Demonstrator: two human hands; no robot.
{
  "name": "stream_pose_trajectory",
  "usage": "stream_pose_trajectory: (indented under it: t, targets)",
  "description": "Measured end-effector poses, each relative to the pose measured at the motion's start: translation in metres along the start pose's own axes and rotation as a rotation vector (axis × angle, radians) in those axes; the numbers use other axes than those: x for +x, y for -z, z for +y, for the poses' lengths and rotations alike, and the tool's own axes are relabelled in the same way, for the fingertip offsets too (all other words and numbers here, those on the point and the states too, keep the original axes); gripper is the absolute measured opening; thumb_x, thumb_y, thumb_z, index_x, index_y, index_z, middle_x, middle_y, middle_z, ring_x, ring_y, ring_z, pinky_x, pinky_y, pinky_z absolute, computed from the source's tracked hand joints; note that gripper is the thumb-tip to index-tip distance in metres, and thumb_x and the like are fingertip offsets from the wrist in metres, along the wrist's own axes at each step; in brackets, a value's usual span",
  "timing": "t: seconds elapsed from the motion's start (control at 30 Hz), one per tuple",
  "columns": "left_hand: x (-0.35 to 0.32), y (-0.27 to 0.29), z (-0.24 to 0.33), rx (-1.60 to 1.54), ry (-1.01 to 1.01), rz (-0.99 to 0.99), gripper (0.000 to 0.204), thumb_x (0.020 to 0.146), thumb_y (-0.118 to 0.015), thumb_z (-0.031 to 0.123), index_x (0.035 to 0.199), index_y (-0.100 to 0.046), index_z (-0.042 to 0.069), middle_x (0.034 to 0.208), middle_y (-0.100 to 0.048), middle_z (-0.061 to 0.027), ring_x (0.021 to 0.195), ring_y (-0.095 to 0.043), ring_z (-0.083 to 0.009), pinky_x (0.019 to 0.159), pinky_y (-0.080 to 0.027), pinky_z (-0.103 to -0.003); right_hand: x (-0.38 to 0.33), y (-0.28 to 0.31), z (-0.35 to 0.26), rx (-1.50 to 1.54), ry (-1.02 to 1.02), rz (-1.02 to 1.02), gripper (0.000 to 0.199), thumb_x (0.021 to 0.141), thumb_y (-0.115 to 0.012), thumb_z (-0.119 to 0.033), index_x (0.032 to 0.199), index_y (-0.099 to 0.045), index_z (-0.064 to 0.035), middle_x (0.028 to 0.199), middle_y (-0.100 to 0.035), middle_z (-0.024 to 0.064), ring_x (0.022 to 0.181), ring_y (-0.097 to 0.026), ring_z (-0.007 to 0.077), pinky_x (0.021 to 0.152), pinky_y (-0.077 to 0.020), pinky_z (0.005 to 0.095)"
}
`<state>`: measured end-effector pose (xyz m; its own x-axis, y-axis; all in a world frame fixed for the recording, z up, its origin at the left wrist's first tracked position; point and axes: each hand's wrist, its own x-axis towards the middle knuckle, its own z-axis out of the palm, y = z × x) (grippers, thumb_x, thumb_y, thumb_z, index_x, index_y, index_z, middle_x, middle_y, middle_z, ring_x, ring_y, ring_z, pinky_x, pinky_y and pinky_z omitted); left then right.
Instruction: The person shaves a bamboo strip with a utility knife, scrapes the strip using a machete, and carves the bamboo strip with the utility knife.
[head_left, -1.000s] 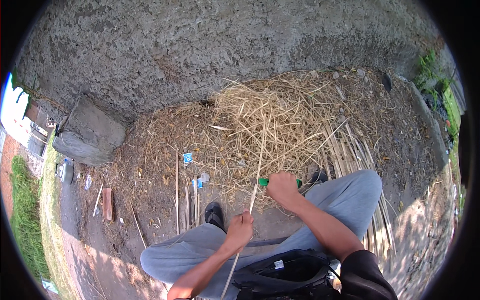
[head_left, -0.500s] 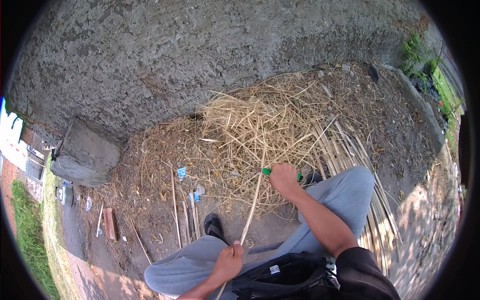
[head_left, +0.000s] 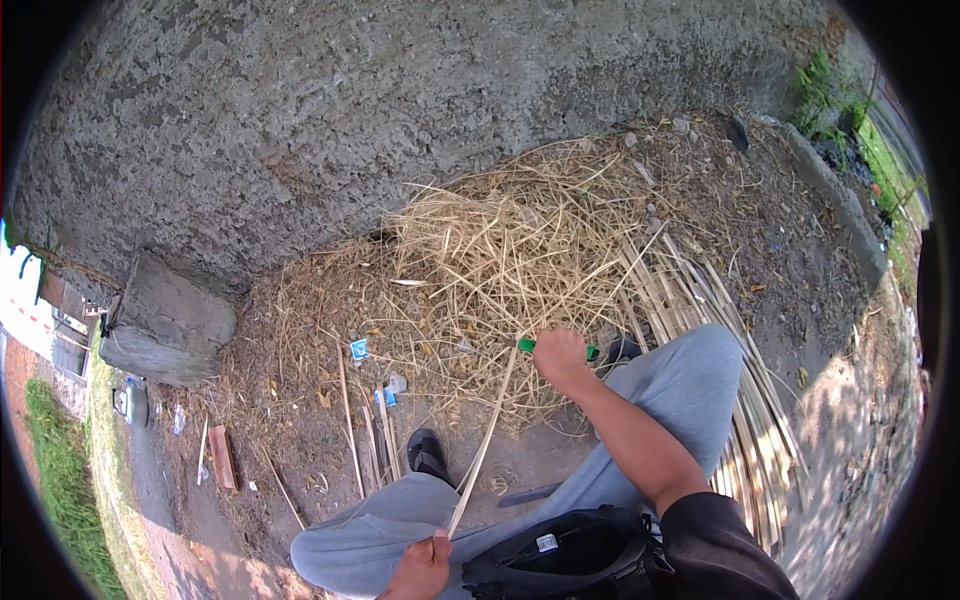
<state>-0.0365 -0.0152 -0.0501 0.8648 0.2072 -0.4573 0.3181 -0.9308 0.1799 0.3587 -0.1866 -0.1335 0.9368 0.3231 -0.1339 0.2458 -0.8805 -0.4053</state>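
Observation:
My right hand (head_left: 560,357) grips a green-handled tool (head_left: 527,346) pressed against a long pale bamboo strip (head_left: 485,443). That strip slants down from the tool to my left hand (head_left: 422,568), which pinches its lower end above my left knee at the frame's bottom. Both my legs in grey trousers (head_left: 690,390) are spread over the dirt, a black shoe (head_left: 426,454) showing between them. The tool's blade is hidden by my right hand.
A pile of straw-like shavings (head_left: 500,260) lies ahead against a rough concrete wall (head_left: 400,120). Split bamboo strips (head_left: 690,290) lie fanned on the right. A concrete block (head_left: 165,320) stands left. Short sticks (head_left: 372,440) and litter are on the dirt. A black bag (head_left: 570,560) rests at my lap.
My left hand has slid down along the strip toward me, away from the right hand, which stays at the tool. The view has tilted slightly.

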Motion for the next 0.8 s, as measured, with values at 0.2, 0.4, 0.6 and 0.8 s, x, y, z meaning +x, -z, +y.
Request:
stream_pose_trajectory:
  t: [0.2, 0.4, 0.6, 0.8]
  targets:
    - [-0.035, 0.028, 0.0, -0.027, -0.004, -0.217, 0.015, 0.095, -0.047, 0.014, 0.104, -0.056, 0.005, 0.088, -0.059, -0.0212, 0.081, -0.061, -0.0367, 0.069, -0.048, -0.049, 0.025, -0.01, 0.055, -0.023, -0.199, -0.077, 0.017, 0.083, -0.059, -0.011, 0.089, -0.072, -0.0007, 0.096, -0.069, 0.0222, 0.089, -0.07, 0.0358, 0.074, -0.0565, 0.047]
    - [-0.027, 0.023, -0.052, -0.378, 0.217, 0.28, 0.02, 0.098, -0.048, 0.021, 0.1, -0.059, 0.005, 0.076, -0.058, -0.0238, 0.071, -0.061, -0.0342, 0.064, -0.045, -0.047, -0.007, -0.008, 0.009, -0.204, -0.069, -0.337, 0.022, 0.077, -0.068, -0.014, 0.097, -0.073, -0.0035, 0.103, -0.071, 0.0163, 0.098, -0.07, 0.032, 0.077, -0.057, 0.0428]
    - [0.013, 0.106, 0.016, -0.706, 0.197, 0.369, 0.027, 0.101, -0.047, 0.026, 0.097, -0.061, 0.003, 0.056, -0.048, -0.0134, 0.054, -0.055, -0.0223, 0.055, -0.044, -0.04, -0.037, -0.016, 0.008, -0.38, 0.099, -0.478, 0.026, 0.072, -0.072, -0.018, 0.096, -0.076, -0.0075, 0.101, -0.073, 0.0143, 0.099, -0.07, 0.0299, 0.076, -0.0567, 0.0392]
    - [0.046, 0.12, 0.03, -1.054, 0.236, 0.097, 0.043, 0.105, -0.04, 0.035, 0.095, -0.062, 0.0, 0.061, -0.054, -0.0058, 0.054, -0.055, -0.0164, 0.053, -0.046, -0.033, -0.047, 0.038, -0.028, -0.155, 0.142, -0.159, 0.024, 0.081, -0.069, -0.028, 0.087, -0.074, -0.0059, 0.083, -0.071, 0.0159, 0.079, -0.071, 0.0356, 0.072, -0.0559, 0.0452]
